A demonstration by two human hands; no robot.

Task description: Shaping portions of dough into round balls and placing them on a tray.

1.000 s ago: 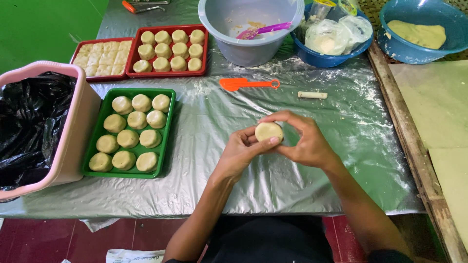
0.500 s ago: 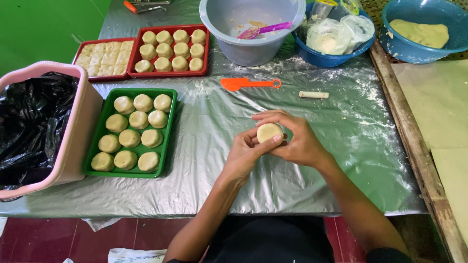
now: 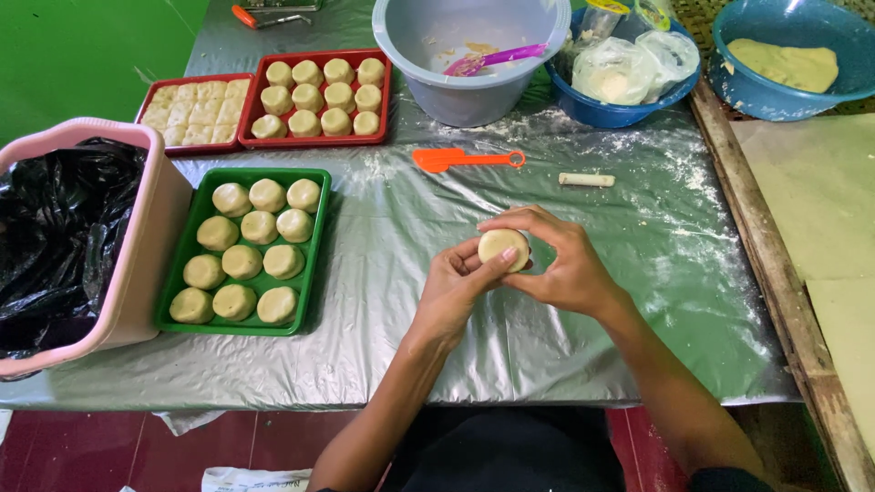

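I sat at a table [image 3: 273, 374] covered in floury grey-green plastic sheeting, a bright green wall [image 3: 82, 46] to my left, dark red floor [image 3: 137, 446] below.

Both forearms are bare from the wrists up to the lower edge of the view, with no sleeve reaching over them. The left hand [image 3: 453, 290] and the right hand [image 3: 563, 264] are bare too: no gloves, no rings, no watch or band at either wrist that shows. The fingers are slim and the nails short (as far as the few that face the camera let one tell). Low in the middle of the view lies dark clothing, black or close to it, plain and without pattern. At the bottom right corner a dark edge of cloth shows by the right arm, perhaps a sleeve.
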